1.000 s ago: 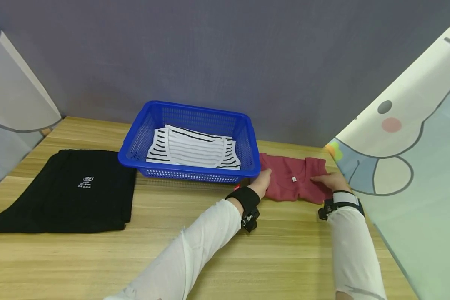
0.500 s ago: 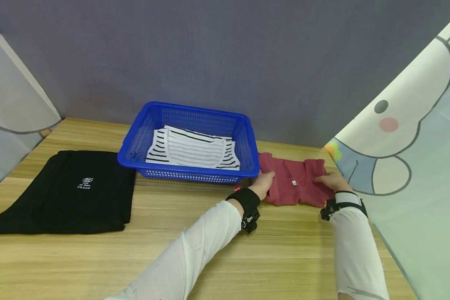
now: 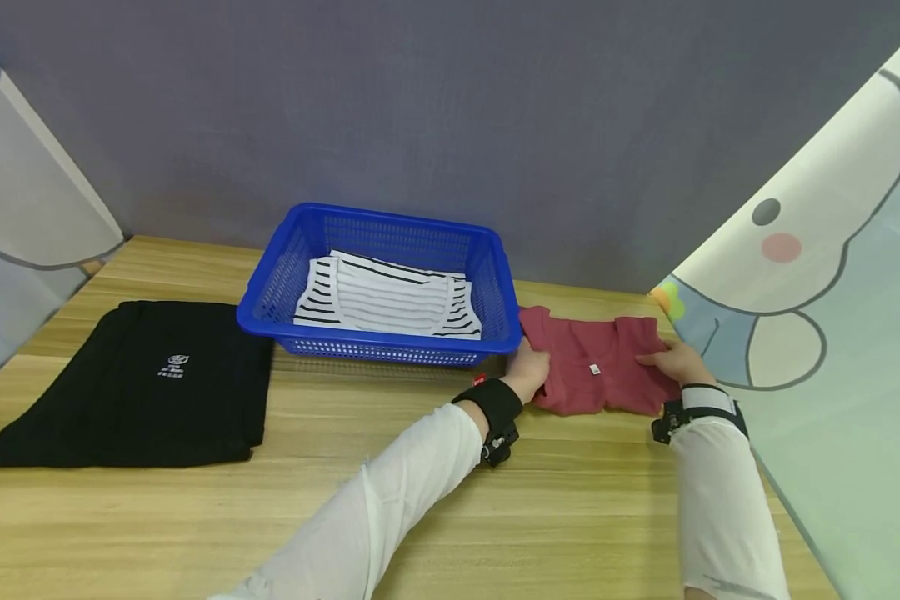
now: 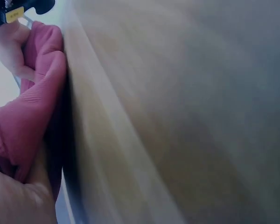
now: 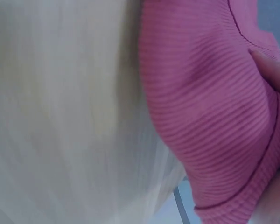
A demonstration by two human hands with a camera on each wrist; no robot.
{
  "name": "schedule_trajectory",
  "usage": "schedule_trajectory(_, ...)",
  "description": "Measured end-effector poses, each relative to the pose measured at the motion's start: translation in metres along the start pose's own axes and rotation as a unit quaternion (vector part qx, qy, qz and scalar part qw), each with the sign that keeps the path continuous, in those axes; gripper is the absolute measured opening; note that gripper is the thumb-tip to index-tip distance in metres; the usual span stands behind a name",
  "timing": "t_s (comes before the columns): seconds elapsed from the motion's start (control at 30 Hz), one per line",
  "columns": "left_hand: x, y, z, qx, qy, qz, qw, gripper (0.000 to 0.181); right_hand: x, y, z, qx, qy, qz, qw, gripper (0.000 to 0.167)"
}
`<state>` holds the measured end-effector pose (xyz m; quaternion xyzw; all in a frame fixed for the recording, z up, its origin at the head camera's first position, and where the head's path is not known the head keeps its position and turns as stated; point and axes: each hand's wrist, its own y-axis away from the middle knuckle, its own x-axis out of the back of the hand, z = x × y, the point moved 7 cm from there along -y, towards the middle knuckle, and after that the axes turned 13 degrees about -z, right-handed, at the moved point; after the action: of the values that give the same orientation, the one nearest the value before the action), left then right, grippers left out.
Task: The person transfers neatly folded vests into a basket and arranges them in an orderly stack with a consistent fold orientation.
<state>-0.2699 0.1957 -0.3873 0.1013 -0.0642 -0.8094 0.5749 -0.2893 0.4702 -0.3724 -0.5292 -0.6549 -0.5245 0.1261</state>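
A folded red ribbed garment [image 3: 581, 358] with a small white label lies right of the blue basket. My left hand [image 3: 527, 369] grips its left edge, close to the basket's corner. At its right edge my right hand [image 3: 677, 363] pinches the cloth, thumb on top and the other fingers underneath. In the left wrist view the garment [image 4: 32, 112] is held between the left hand [image 4: 21, 198] and the right hand [image 4: 11, 49]. The right wrist view shows ribbed cloth [image 5: 210, 107] with the right hand's thumb [image 5: 273, 70] over it.
The blue basket [image 3: 390, 340] stands at the back middle, holding a folded white garment with black stripes [image 3: 393, 296]. A folded black garment [image 3: 135, 383] lies on the wooden table [image 3: 330, 433] at the left. A grey wall rises behind, a printed panel at the right.
The red garment's right side has shifted slightly to the right and toward the front, along with my right hand. My left hand stays at the left edge with a small shift.
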Motion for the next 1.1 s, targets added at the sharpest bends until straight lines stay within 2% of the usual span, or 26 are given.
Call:
schedule_trajectory(0.17,-0.011,0.008,0.011,-0.016,-0.015,-0.049,0.9986,0.039,0.007,0.006,0.01,-0.003,-0.024,-0.014,0.9996,0.079)
schedule_trajectory(0.3,-0.018,0.015,0.019,-0.046,0.011,-0.077,0.9959,0.039,0.01,0.01,0.014,0.006,-0.04,-0.023,0.9989,0.079)
schedule_trajectory(0.4,-0.017,0.022,0.025,-0.059,0.007,-0.081,0.995,0.039,0.011,0.013,0.013,0.031,-0.046,-0.03,0.998,0.076)
schedule_trajectory(0.53,-0.015,0.032,0.032,-0.089,-0.02,-0.097,0.9911,0.034,0.009,0.018,0.012,0.057,-0.081,-0.047,0.994,0.074)
schedule_trajectory(0.77,-0.015,0.052,0.049,-0.134,-0.049,-0.099,0.9849,0.027,0.003,0.022,0.009,0.072,-0.114,-0.061,0.989,0.084)
schedule_trajectory(0.97,-0.003,0.064,0.056,-0.149,-0.03,-0.117,0.9815,0.029,-0.003,0.027,-0.002,0.102,-0.132,-0.058,0.9842,0.086)
schedule_trajectory(1.1,0.014,0.072,0.057,-0.153,-0.018,-0.126,0.9799,0.031,-0.012,0.031,-0.016,0.147,-0.166,-0.064,0.973,0.078)
